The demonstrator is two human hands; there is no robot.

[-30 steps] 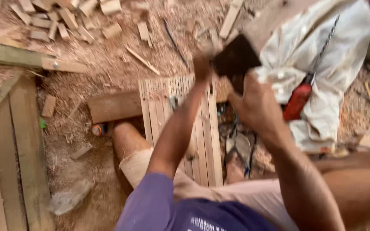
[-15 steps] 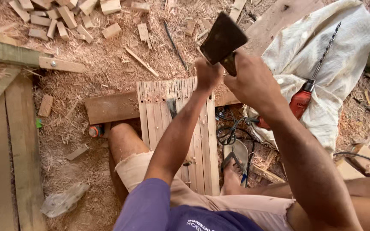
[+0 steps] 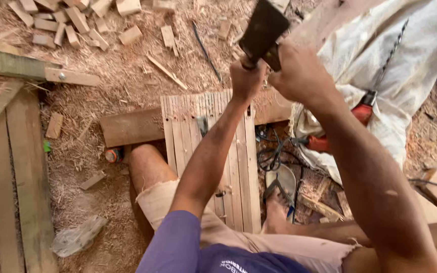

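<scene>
Dark blade (image 3: 263, 28), top cut off; both hands (image 3: 299, 76) clench its hidden handle.

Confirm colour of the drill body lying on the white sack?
Red drill body, long grey bit; head view.

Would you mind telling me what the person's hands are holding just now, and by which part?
Both the left hand and the right hand grip a dark flat-headed tool at its lower handle end; its broad head stands clear above them.
</scene>
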